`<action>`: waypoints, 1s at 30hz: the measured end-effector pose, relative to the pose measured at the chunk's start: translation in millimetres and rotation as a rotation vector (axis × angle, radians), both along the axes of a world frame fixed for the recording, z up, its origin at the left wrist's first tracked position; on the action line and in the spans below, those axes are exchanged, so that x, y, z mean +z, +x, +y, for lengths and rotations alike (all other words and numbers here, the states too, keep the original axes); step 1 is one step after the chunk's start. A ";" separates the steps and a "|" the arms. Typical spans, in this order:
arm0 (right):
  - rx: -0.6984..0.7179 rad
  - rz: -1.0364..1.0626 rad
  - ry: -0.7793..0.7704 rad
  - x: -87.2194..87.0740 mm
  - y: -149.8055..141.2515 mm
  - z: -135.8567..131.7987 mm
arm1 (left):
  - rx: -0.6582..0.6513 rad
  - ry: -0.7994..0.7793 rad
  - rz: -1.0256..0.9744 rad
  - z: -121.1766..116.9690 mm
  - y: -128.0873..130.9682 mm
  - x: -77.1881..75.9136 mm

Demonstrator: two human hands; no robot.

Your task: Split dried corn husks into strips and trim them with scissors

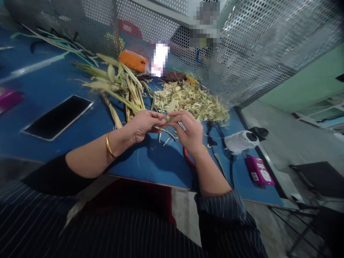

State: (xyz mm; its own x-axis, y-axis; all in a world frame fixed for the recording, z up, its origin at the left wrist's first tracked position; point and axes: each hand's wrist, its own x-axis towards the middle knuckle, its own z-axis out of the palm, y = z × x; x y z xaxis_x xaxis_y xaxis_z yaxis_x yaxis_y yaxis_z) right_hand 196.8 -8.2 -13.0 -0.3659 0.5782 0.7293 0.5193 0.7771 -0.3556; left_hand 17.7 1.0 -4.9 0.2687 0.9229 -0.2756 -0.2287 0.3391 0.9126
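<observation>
Above the blue table, my left hand (143, 125) and my right hand (188, 130) meet fingertip to fingertip. Both are closed in a pinch on a small pale green piece of dry husk (172, 106), partly hidden by the fingers. Just beyond my left hand lie long dried corn husks (115, 80) in a loose bunch. Behind my right hand spreads a heap of small husk scraps (196, 100). A red curved handle (188, 157), perhaps of scissors, shows partly under my right wrist. Thin strips of husk are scattered below the fingers.
A dark phone (57, 118) lies on the left of the blue table (163, 168). To the right are a white thread cone (240, 141) and a magenta packet (259, 171). An orange pouch (133, 60) sits before a perforated metal screen (236, 53). A chair (322, 177) stands beyond.
</observation>
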 end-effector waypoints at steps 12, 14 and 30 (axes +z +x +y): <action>-0.101 0.169 -0.078 1.1 -4.3 -5.3 | 0.089 0.085 -0.056 -4.9 3.3 4.9; -0.125 0.205 -0.150 -0.2 -5.0 -5.4 | 0.110 0.133 -0.036 -5.7 4.6 3.6; -0.140 0.508 -0.510 -7.0 -12.0 -5.1 | 0.144 0.267 -0.004 -10.9 9.7 3.7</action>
